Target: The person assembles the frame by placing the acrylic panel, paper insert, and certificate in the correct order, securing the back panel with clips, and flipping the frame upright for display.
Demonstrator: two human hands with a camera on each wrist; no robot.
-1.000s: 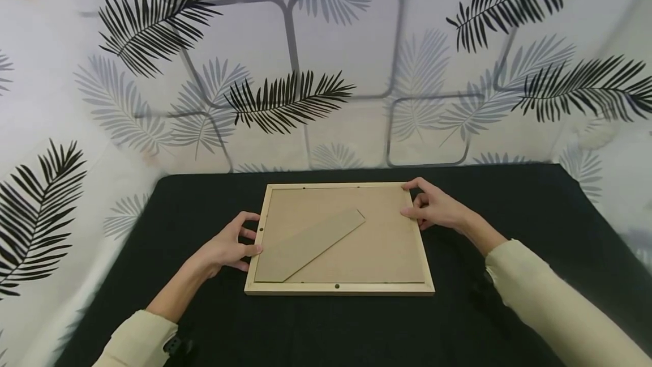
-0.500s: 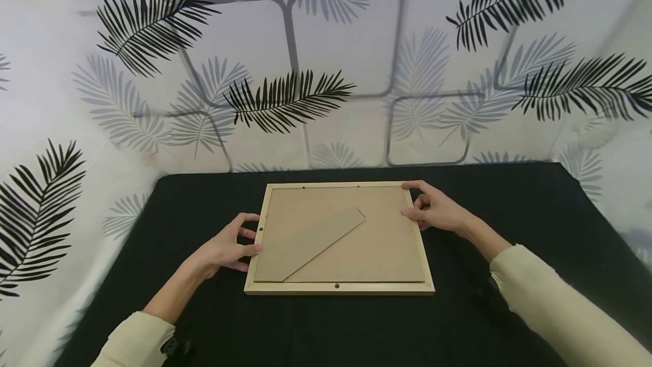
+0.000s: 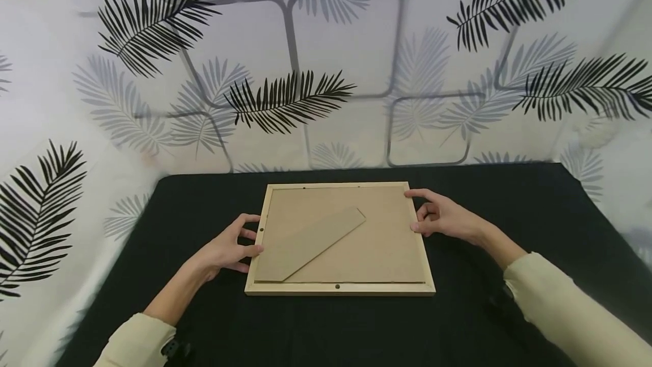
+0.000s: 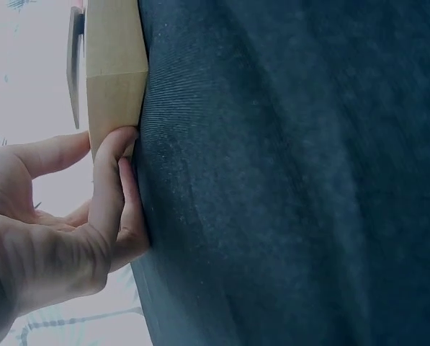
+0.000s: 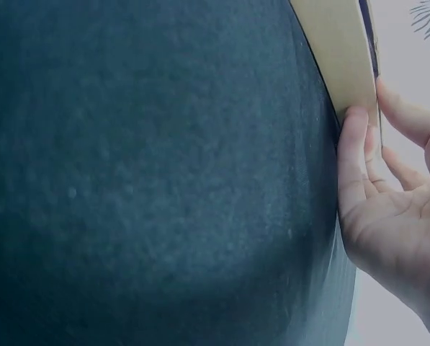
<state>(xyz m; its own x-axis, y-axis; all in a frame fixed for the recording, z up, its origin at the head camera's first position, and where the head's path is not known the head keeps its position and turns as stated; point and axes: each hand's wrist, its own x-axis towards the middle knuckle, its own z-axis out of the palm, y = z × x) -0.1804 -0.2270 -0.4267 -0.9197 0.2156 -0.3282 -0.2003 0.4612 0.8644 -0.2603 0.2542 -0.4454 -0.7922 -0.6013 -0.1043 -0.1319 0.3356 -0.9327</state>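
A picture frame (image 3: 387, 248) with a pale wooden rim lies face down on the black cloth, its brown backing board upward. On the backing, a flat easel stand (image 3: 311, 245) lies slantwise, folded down. My left hand (image 3: 224, 248) grips the left rim, thumb on top and fingers against the outer side. In the left wrist view, fingertips (image 4: 121, 137) press the wooden edge close to the cloth. On the opposite rim, my right hand (image 3: 448, 217) pinches the upper part, index finger near the far corner. The right wrist view shows its thumb above and other fingers along the side.
Black cloth (image 3: 326, 333) covers the table, whose far edge runs behind the frame. Beyond it hangs a pale curtain-like backdrop (image 3: 346, 129) with leaf prints. Small dark holes dot the frame's rim.
My right hand has slid slightly down the right rim toward me, its thumb shifting from the backing's edge onto the rim. The left hand and the picture frame stay nearly in place.
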